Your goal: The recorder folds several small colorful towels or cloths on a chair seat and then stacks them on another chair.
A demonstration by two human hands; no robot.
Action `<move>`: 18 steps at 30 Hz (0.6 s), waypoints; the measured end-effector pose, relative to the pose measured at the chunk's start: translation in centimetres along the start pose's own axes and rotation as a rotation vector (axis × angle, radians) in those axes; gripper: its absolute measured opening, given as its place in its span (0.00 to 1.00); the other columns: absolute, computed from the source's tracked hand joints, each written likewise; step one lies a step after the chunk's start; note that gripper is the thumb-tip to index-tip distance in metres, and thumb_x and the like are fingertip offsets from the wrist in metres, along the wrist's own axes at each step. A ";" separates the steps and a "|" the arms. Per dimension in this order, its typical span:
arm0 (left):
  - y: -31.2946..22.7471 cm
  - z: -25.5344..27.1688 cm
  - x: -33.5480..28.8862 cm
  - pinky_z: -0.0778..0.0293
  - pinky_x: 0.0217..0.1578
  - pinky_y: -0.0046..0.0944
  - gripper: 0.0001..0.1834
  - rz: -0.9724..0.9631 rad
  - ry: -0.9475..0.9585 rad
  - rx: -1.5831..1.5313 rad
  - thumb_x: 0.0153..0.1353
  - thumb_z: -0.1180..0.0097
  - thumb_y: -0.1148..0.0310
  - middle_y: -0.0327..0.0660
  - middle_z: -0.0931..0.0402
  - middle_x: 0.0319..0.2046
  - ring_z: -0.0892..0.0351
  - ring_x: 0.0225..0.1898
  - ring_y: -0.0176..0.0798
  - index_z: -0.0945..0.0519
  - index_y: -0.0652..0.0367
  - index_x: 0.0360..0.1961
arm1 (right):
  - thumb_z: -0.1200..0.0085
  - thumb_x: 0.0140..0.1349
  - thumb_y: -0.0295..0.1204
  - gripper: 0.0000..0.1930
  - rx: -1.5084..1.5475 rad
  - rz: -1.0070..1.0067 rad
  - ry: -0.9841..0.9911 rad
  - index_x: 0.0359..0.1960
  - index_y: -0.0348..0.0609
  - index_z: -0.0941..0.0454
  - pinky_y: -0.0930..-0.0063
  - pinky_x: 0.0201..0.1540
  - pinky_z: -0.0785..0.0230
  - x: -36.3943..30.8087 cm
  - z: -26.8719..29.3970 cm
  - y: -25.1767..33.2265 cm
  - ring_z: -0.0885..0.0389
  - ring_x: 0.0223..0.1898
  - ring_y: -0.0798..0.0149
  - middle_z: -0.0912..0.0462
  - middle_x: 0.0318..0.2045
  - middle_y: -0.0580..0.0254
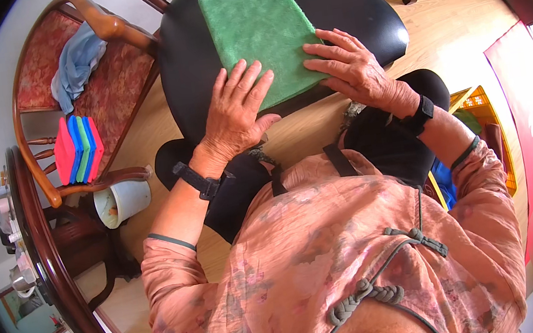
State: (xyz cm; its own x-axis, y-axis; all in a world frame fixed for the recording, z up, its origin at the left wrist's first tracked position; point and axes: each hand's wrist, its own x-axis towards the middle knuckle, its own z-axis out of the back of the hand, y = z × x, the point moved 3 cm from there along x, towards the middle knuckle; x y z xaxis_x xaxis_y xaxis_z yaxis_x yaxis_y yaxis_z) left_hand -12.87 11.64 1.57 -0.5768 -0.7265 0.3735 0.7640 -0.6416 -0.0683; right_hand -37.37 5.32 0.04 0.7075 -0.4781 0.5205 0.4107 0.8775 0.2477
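A green plush cloth [258,23], folded into a rectangle, lies flat on a round black seat [354,13] in front of me. My left hand [239,109] rests on the cloth's near left edge, fingers stretched and a little apart, thumb pointing right. At the near right edge, my right hand [354,67] lies with fingers spread, their tips touching the cloth. Neither hand grips anything. Both wrists carry dark straps.
To the left stands a wooden armchair [121,34] with red upholstery, a light blue cloth [78,63] and several coloured folded pieces [79,149] on it. Below is a white bin [124,203]. A yellow crate [479,105] sits at right; a dark wooden table edge [52,275] runs along the left.
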 end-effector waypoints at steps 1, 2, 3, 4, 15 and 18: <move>0.0 0.0 -0.2 0.47 0.66 0.56 0.37 0.001 -0.002 0.001 0.54 0.37 0.54 0.45 0.36 0.64 0.40 0.67 0.51 0.32 0.54 0.64 | 0.40 0.56 0.33 0.23 0.007 0.000 -0.012 0.55 0.52 0.24 0.46 0.69 0.49 0.0 0.0 0.0 0.39 0.67 0.51 0.28 0.61 0.63; 0.0 0.0 -0.4 0.46 0.66 0.56 0.36 -0.015 -0.032 -0.010 0.53 0.36 0.55 0.45 0.34 0.63 0.39 0.67 0.51 0.31 0.55 0.62 | 0.40 0.56 0.33 0.23 0.006 0.001 -0.012 0.55 0.52 0.24 0.46 0.69 0.49 0.1 0.1 0.0 0.39 0.67 0.51 0.28 0.61 0.63; -0.1 -0.1 -0.7 0.46 0.66 0.57 0.35 -0.031 -0.062 -0.021 0.52 0.35 0.57 0.45 0.32 0.61 0.37 0.66 0.51 0.29 0.56 0.61 | 0.41 0.57 0.32 0.21 0.018 0.002 -0.013 0.54 0.51 0.23 0.47 0.68 0.49 0.2 0.2 0.1 0.38 0.67 0.51 0.27 0.60 0.62; -0.1 -0.2 -1.0 0.46 0.66 0.57 0.35 -0.031 -0.063 -0.020 0.52 0.35 0.57 0.45 0.32 0.61 0.37 0.66 0.51 0.29 0.56 0.61 | 0.42 0.57 0.32 0.19 0.029 0.002 -0.014 0.52 0.50 0.22 0.47 0.68 0.48 0.3 0.3 0.2 0.38 0.67 0.51 0.26 0.59 0.62; 0.1 -0.7 -2.8 0.42 0.64 0.55 0.32 0.076 -0.328 -0.074 0.47 0.31 0.63 0.43 0.26 0.56 0.30 0.61 0.50 0.26 0.57 0.55 | 0.43 0.56 0.29 0.15 0.151 0.023 -0.004 0.45 0.41 0.21 0.48 0.66 0.45 1.0 3.0 1.8 0.31 0.62 0.50 0.20 0.50 0.60; 0.2 -0.5 -2.6 0.42 0.63 0.54 0.32 0.070 -0.331 -0.086 0.51 0.33 0.56 0.44 0.26 0.55 0.30 0.61 0.50 0.26 0.57 0.55 | 0.43 0.55 0.28 0.15 0.184 0.012 -0.005 0.45 0.40 0.21 0.48 0.66 0.44 0.7 3.8 2.6 0.30 0.61 0.50 0.19 0.49 0.60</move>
State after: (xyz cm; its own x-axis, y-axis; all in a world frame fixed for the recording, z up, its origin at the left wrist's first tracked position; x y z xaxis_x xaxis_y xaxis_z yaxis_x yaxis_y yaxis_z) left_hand -11.40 13.29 0.16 -0.3880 -0.6592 0.6442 0.7629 -0.6219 -0.1769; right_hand -38.04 7.45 4.15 0.7089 -0.4676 0.5280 0.2894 0.8756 0.3868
